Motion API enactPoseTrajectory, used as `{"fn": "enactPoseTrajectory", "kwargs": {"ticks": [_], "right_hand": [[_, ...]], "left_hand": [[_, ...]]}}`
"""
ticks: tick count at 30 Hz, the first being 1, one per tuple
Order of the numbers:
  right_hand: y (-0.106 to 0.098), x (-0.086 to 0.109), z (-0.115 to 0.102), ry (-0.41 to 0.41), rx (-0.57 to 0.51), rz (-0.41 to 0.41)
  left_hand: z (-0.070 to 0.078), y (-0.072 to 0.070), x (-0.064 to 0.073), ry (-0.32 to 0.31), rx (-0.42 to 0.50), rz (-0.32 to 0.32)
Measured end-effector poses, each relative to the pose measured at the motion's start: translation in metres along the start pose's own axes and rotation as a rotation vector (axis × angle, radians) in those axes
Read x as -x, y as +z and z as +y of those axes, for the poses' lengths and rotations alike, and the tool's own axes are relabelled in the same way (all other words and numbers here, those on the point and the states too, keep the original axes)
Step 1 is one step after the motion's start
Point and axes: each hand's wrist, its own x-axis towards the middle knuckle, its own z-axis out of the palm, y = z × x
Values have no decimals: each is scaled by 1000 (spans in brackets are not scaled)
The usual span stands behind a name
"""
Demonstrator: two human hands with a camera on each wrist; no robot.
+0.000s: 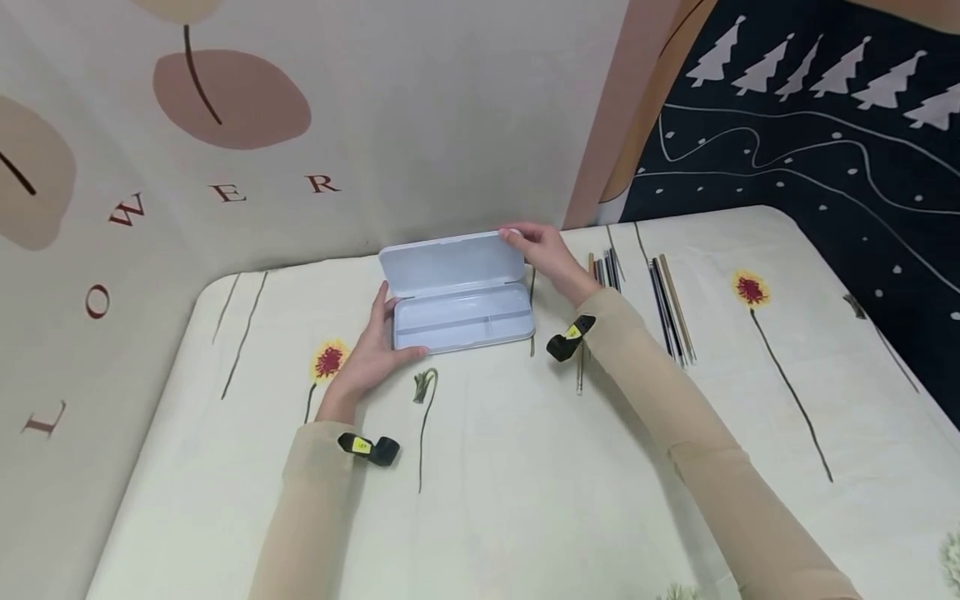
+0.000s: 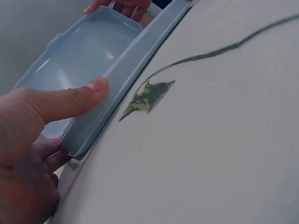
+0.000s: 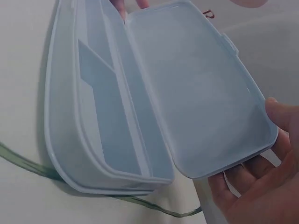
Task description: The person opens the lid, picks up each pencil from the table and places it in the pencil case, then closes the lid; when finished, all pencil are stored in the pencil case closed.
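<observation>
A pale blue pencil case (image 1: pixel 465 337) lies on the table near the back wall, its lid (image 1: pixel 453 265) raised and tilted back. Inside the base, the right wrist view shows bare compartments split by thin dividers (image 3: pixel 98 56). My left hand (image 1: pixel 372 354) grips the base's left end, thumb on the front wall and fingers round the end, as the left wrist view shows. At the lid's upper right corner, my right hand (image 1: pixel 551 258) holds the edge, with the thumb on the inner side and the fingers behind.
Right of the case lie several pencils in two groups, one partly under my right wrist (image 1: pixel 609 271) and another farther right (image 1: pixel 671 308). The white tablecloth (image 1: pixel 495 483) carries printed flowers. Patterned cloth walls (image 1: pixel 465 125) rise behind and at the sides.
</observation>
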Motion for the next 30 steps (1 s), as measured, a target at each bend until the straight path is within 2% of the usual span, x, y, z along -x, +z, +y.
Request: {"fn": "enactPoseTrajectory", "kwargs": {"ticks": [4, 8, 12, 16, 23, 30], "right_hand": [[-1, -9, -1, 56, 27, -19], [-2, -16, 0, 85, 11, -36], [-2, -19, 3, 138, -61, -34], [-4, -19, 8, 187, -132, 2], [-13, -15, 14, 193, -195, 50], [-34, -7, 19, 197, -244, 0]], "left_hand": [[1, 0, 0, -2, -22, -5], [1, 1, 0, -7, -31, -2], [1, 0, 0, -22, -52, -4], [2, 0, 0, -33, -73, -11], [2, 1, -3, -19, -110, -20], [11, 2, -1, -26, -96, -19]]}}
